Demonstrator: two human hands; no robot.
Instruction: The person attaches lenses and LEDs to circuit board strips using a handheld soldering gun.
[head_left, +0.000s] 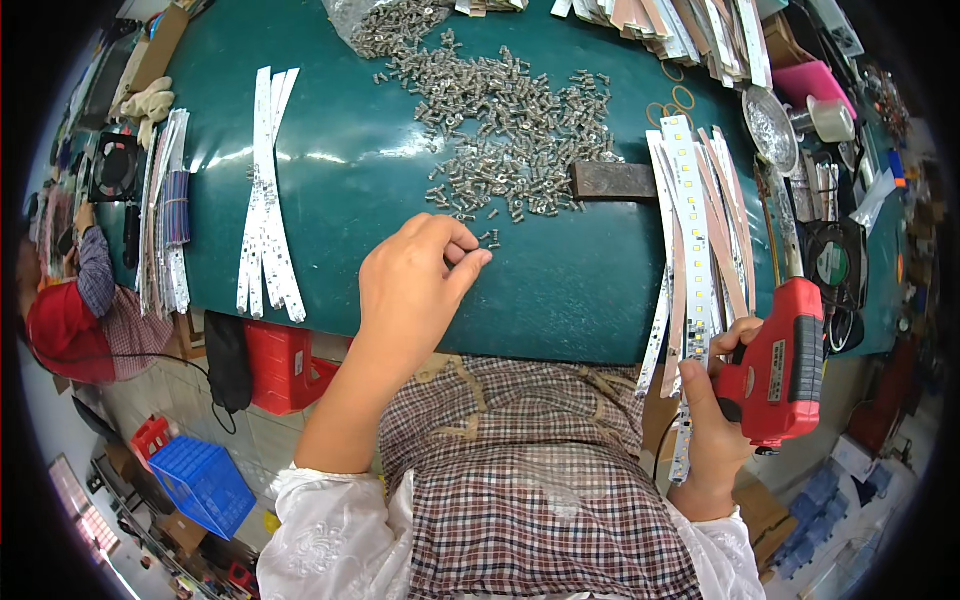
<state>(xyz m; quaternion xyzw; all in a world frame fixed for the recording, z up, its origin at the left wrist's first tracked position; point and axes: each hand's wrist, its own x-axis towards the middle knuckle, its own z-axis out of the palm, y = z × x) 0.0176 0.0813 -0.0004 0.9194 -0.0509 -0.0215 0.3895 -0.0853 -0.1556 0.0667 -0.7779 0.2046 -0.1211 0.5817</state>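
Observation:
Bent fingers and thumb bring my left hand (420, 280) close to a few small silvery metal parts (490, 238) on the green table. Whether one is pinched between the fingertips is hard to make out. A large pile of the same metal parts (500, 110) spreads beyond it. My right hand (712, 430) is closed around a red and black gun-shaped tool (782, 365), whose shaft points away from me. The same hand's thumb and fingers also grip a white LED strip board (690, 230), which lies over other strips.
A dark metal bar (615, 181) lies beside the pile. Crossed white strips (265, 200) and a tied bundle of strips (165, 220) are to the left. More strips (690, 35), a metal dish (770, 130) and a solder spool (830, 120) occupy the far right. Another person (80, 300) sits at the left.

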